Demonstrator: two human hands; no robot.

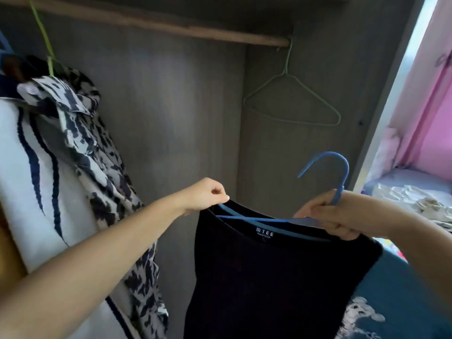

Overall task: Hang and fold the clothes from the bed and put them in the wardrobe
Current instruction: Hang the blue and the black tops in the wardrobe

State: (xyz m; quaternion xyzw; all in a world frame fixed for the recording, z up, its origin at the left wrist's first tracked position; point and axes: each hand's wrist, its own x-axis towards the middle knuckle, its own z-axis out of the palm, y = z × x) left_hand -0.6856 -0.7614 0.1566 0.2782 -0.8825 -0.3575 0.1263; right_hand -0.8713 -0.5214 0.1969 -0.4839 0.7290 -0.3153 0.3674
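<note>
A black T-shirt (276,277) hangs in front of me inside the open wardrobe, its neck stretched over a blue hanger (338,172) whose hook points up. My left hand (208,194) pinches the shirt's left shoulder edge. My right hand (327,218) grips the hanger's neck together with the shirt's right shoulder. The wooden rail (171,29) runs across the top of the wardrobe, above both hands.
An empty green wire hanger (293,101) hangs at the rail's right end. A black-and-white patterned garment (97,152) and a white one with blue stripes (36,179) hang at the left. The bed (415,192) with crumpled cloth lies at the right, beside a pink curtain (430,113).
</note>
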